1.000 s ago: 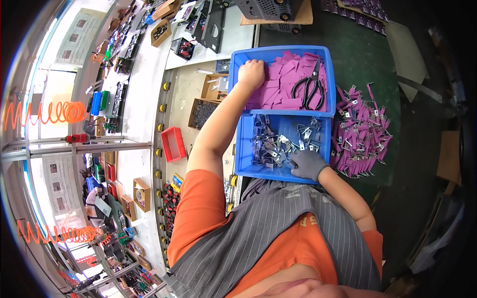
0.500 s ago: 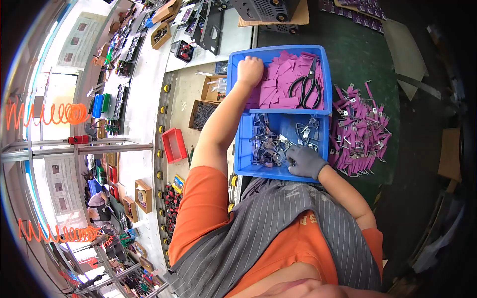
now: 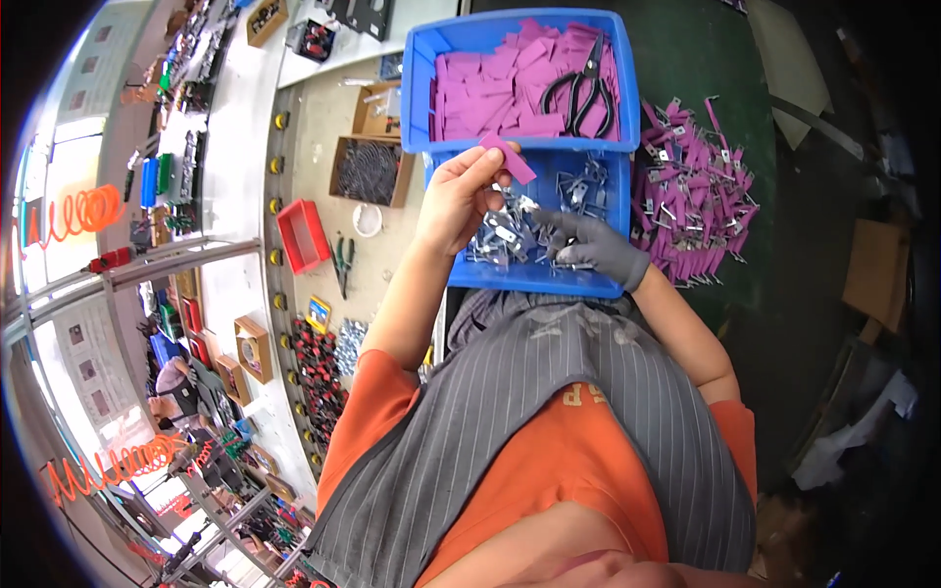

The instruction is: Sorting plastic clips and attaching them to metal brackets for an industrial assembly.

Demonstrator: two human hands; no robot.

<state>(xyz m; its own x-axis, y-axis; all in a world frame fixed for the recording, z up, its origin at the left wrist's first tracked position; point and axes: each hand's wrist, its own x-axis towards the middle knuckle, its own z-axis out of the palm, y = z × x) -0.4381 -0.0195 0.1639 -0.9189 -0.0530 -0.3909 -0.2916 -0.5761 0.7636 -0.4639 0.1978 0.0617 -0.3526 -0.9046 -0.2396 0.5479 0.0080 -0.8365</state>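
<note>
Between the thumb and fingers of my bare left hand is a flat purple strip, held above the divide between two blue bins. My right hand, in a grey glove, is over the nearer blue bin, its bent fingers at a small metal bracket. Loose metal brackets lie around it, and the fingertips are partly hard to make out. Behind stands the farther blue bin, full of purple strips. Black-handled pliers rest on those strips.
Right of the bins lies a pile of metal brackets with purple strips on them. To the left are a carton of dark parts, a red tray, green-handled pliers and a white ring. Another person is far left.
My left hand has come back from the farther bin with a purple strip. My right hand has shifted slightly over the metal brackets. The whole view has tilted, so the bins appear higher.
</note>
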